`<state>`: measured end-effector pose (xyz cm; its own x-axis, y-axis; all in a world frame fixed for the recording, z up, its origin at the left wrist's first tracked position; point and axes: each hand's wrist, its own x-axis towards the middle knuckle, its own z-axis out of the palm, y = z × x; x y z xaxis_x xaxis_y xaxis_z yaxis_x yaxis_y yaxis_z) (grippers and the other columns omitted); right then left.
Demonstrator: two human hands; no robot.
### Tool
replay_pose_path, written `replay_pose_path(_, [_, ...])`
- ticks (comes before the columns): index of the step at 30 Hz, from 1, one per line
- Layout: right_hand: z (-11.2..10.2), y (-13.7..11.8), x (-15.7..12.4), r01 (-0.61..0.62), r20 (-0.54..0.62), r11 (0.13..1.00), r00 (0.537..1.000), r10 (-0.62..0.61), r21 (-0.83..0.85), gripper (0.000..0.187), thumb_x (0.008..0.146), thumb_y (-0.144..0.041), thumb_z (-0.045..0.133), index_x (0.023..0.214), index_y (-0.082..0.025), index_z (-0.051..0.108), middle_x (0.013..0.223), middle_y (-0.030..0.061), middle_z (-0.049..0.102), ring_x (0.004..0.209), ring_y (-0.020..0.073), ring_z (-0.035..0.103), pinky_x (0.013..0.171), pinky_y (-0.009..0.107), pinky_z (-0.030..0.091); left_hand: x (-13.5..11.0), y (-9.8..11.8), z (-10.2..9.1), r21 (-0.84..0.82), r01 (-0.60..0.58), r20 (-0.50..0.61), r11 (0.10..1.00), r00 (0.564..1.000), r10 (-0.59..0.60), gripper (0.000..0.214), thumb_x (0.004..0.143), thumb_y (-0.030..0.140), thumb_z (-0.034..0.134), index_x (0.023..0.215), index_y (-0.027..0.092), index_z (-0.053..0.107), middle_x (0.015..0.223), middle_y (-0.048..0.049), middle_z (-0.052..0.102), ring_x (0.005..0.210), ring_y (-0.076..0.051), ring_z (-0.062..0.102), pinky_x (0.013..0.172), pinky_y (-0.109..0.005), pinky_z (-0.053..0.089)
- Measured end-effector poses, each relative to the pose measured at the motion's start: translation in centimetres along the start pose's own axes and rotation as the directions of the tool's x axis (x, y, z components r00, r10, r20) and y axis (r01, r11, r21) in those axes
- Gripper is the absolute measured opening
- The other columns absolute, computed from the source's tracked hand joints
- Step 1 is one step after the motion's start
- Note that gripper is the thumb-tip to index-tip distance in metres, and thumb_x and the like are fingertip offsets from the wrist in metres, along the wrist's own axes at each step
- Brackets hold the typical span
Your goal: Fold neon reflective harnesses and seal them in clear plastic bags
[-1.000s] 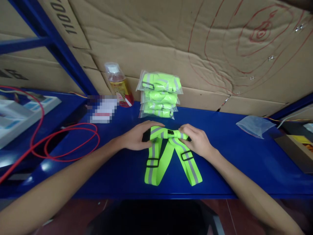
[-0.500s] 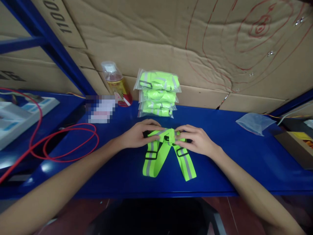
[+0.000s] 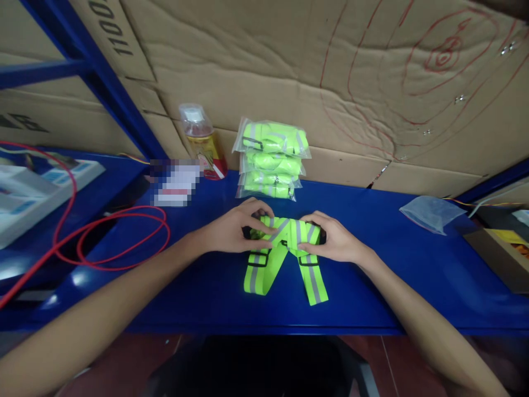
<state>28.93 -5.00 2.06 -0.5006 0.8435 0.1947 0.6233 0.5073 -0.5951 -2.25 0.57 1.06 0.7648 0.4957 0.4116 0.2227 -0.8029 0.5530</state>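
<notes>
A neon yellow-green reflective strap vest with grey stripes and black buckles lies on the blue table. Its upper part is rolled into a bundle, and two strap ends trail toward me. My left hand grips the bundle's left end with curled fingers. My right hand grips the right end the same way. Both hands rest on the table surface.
A stack of bagged vests stands against the cardboard wall. Beside it is a bottle of yellow liquid. An empty clear bag lies at the right, a red cable loop at the left.
My hands have rolled the top of the vest tighter and drawn closer together. The trailing strap ends have become shorter.
</notes>
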Motion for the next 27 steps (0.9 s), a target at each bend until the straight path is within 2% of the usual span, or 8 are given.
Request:
replay_pose_path(3, [0.0,-0.4,-0.1,0.058,0.01,0.998,0.998,-0.058,-0.031,0.051,0.09,-0.041,0.081,0.132,-0.026,0.058,0.118,0.0089,0.066,0.105,0.0277,0.066,0.093,0.043,0.056,0.0,-0.3,-0.1,-0.106,0.069,-0.015,0.992,0.997,-0.071,0.012,0.094,0.035,0.079,0.104,0.031,0.083,0.132,-0.0069,0.069,0.121,-0.025,0.066,0.106,-0.045,0.053])
replay_pose_path(7, [0.3,-0.5,-0.2,0.106,-0.013,0.987,0.994,-0.108,-0.119,0.042,0.097,-0.036,0.072,0.133,-0.026,0.053,0.121,0.0105,0.061,0.108,0.0282,0.065,0.09,0.042,0.058,-0.2,-0.5,0.1,-0.23,0.245,0.027,0.942,0.969,-0.246,0.069,0.088,0.04,0.084,0.149,0.026,0.056,0.128,-0.0108,0.074,0.115,-0.026,0.072,0.097,-0.04,0.059])
replay_pose_path(9, [0.5,-0.4,-0.2,0.127,-0.021,0.978,0.991,-0.133,-0.164,0.038,0.101,-0.035,0.067,0.134,-0.027,0.052,0.124,0.0113,0.06,0.111,0.0283,0.065,0.087,0.04,0.059,-0.2,-0.4,0.1,-0.115,0.258,0.053,0.959,0.966,-0.253,0.069,0.09,0.042,0.082,0.152,0.025,0.057,0.115,-0.0084,0.078,0.101,-0.024,0.075,0.091,-0.038,0.06])
replay_pose_path(12, [0.5,-0.3,-0.2,0.153,-0.008,0.967,0.987,-0.158,-0.205,0.033,0.106,-0.037,0.061,0.137,-0.027,0.054,0.13,0.012,0.061,0.113,0.0273,0.068,0.082,0.039,0.06,-0.3,-0.1,-0.2,0.084,0.163,0.023,0.983,0.986,-0.166,0.045,0.098,0.041,0.072,0.14,0.025,0.071,0.107,-0.0074,0.079,0.092,-0.023,0.073,0.086,-0.037,0.059])
replay_pose_path(17, [-0.2,-1.0,-0.4,0.215,-0.024,0.97,0.975,-0.219,-0.111,0.022,0.109,-0.039,0.056,0.122,-0.026,0.069,0.14,0.0114,0.066,0.114,0.0259,0.072,0.093,0.043,0.062,-0.5,-0.1,-0.6,0.175,0.007,-0.029,0.985,1.0,-0.002,0.04,0.099,0.028,0.07,0.138,0.033,0.073,0.121,-0.005,0.08,0.105,-0.023,0.071,0.095,-0.038,0.06])
replay_pose_path(21, [-0.3,-0.9,-0.3,0.239,-0.096,0.97,0.968,-0.233,0.053,0.019,0.104,-0.038,0.065,0.098,-0.025,0.078,0.14,0.0097,0.069,0.117,0.026,0.073,0.104,0.046,0.059,-0.5,0.4,-0.6,0.339,-0.125,0.049,0.933,0.992,0.116,0.037,0.102,0.02,0.062,0.133,0.034,0.076,0.129,-0.0047,0.077,0.111,-0.024,0.069,0.098,-0.04,0.058])
replay_pose_path(23, [-0.2,-0.4,-0.2,0.23,-0.124,0.967,0.968,-0.216,0.11,0.016,0.098,-0.04,0.075,0.099,-0.025,0.077,0.14,0.0094,0.069,0.122,0.0272,0.071,0.109,0.047,0.057,-0.4,0.7,-0.6,0.385,-0.185,0.112,0.904,0.982,0.153,0.035,0.101,0.019,0.064,0.13,0.031,0.077,0.131,-0.0062,0.075,0.113,-0.026,0.067,0.1,-0.042,0.056])
replay_pose_path(27, [0.2,0.9,0.0,0.085,-0.105,0.99,0.992,-0.072,0.116,0.069,0.08,-0.051,0.091,0.139,-0.025,0.063,0.139,0.0128,0.067,0.12,0.0304,0.07,0.102,0.048,0.059,-0.3,1.1,-0.6,0.29,-0.141,0.151,0.947,0.983,0.1,0.035,0.095,0.021,0.074,0.127,0.031,0.079,0.14,-0.0091,0.066,0.124,-0.027,0.062,0.108,-0.044,0.052])
